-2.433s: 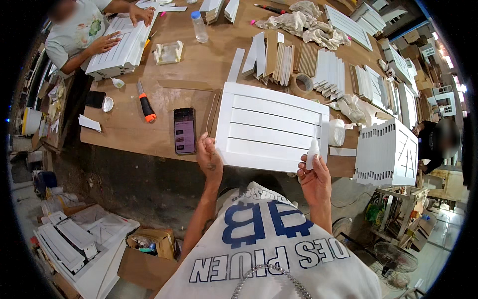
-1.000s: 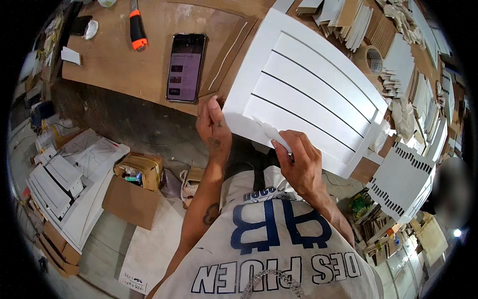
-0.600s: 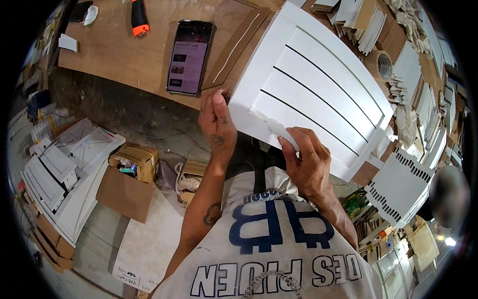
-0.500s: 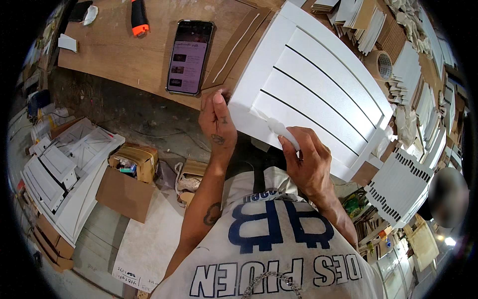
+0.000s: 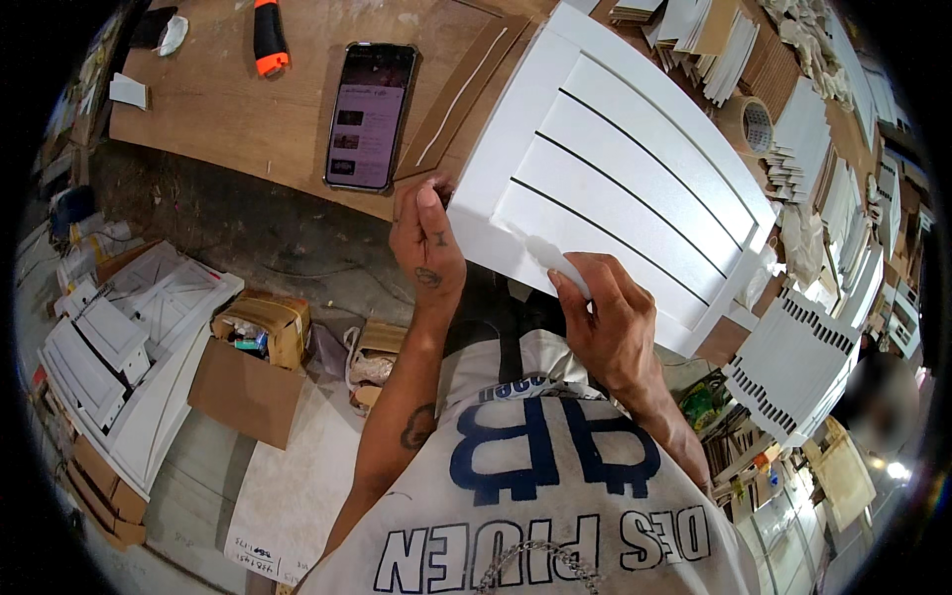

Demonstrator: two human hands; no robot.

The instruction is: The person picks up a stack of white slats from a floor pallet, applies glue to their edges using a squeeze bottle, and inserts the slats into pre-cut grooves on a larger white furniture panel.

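A white slatted panel (image 5: 615, 169), like a cabinet door with dark grooves, lies slanting on the wooden table in front of me. My right hand (image 5: 613, 315) is closed on a thin whitish piece (image 5: 569, 277), whose far end touches the panel's near frame; whether it is cloth, paper or plastic I cannot tell. At the panel's left corner is my left hand (image 5: 428, 238), its fingers curled and thumb pointing up. What those fingers grip, if anything, is hidden. Just beyond that hand lies a phone (image 5: 371, 117) with its screen lit.
A brown strip with a white line (image 5: 461, 94) lies between phone and panel. A black-and-orange tool handle (image 5: 269, 40) rests farther left. Tape roll (image 5: 746, 126) and stacked white pieces crowd the right. Below left stand an open cardboard box (image 5: 248, 387) and white panels (image 5: 119, 347).
The whole view has shifted slightly left. On the panel's near frame, the whitish piece in my right hand has moved a little and changed its angle. My left hand stays by the corner.
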